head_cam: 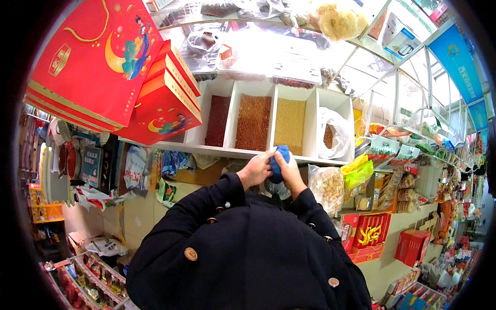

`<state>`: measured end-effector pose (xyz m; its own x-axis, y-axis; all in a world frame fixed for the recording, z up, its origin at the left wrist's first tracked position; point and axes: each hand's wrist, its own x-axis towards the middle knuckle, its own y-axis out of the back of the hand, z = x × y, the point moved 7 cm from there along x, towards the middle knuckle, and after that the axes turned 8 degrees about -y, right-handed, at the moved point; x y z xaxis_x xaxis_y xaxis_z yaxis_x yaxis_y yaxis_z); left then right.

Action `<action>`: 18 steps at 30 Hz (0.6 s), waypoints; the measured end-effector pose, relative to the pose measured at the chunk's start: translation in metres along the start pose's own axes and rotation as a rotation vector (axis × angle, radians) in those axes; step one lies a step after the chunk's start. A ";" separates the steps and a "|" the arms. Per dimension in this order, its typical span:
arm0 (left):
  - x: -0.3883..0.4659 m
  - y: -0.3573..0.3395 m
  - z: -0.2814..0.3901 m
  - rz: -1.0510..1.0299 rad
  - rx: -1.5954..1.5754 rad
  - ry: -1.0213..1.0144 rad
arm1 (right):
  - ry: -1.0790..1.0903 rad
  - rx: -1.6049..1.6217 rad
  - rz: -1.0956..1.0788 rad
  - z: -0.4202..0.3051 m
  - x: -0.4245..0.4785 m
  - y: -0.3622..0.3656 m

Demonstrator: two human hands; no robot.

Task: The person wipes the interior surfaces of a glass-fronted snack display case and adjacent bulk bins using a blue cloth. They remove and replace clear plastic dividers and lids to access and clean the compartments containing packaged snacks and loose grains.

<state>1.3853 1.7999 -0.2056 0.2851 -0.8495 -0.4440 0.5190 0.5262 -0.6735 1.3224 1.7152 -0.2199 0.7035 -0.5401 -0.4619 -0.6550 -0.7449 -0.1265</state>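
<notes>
Before my chest, at the front edge of a white divided bin (248, 154), my left hand (254, 169) and my right hand (290, 172) come together on a folded blue cloth (279, 164). Both sets of fingers pinch it. The bin's compartments hold dark red grains or beans (217, 122), reddish-brown grains (253, 122) and yellow millet-like grain (290, 126). In the right compartment a white plastic bag (341, 133) lies around some brown grain. What the cloth may wrap is hidden.
Large red gift bags (93, 66) and smaller red ones (166, 104) stand at the left. A clear bag of peanuts (326, 188) and a yellow-green plastic bag (357, 172) sit right of my hands. White wire racks (428, 97) rise at the right; red boxes (411, 246) stand on the floor.
</notes>
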 end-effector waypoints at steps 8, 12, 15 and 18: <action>-0.013 0.010 0.047 0.001 -0.183 -0.021 | -0.050 0.551 -0.081 -0.023 0.024 0.066; -0.029 0.095 0.078 0.276 -0.227 -0.228 | -0.044 0.468 -0.003 -0.035 0.024 0.107; -0.064 0.137 0.099 0.448 -0.322 -0.341 | 0.020 0.515 0.035 -0.027 0.020 0.147; -0.097 0.178 0.099 0.574 -0.313 -0.386 | -0.055 0.508 0.057 -0.003 0.013 0.180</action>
<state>1.5298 1.9724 -0.2232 0.7330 -0.3620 -0.5759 -0.0320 0.8273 -0.5608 1.2143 1.5728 -0.2456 0.6564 -0.5425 -0.5243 -0.7527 -0.4234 -0.5042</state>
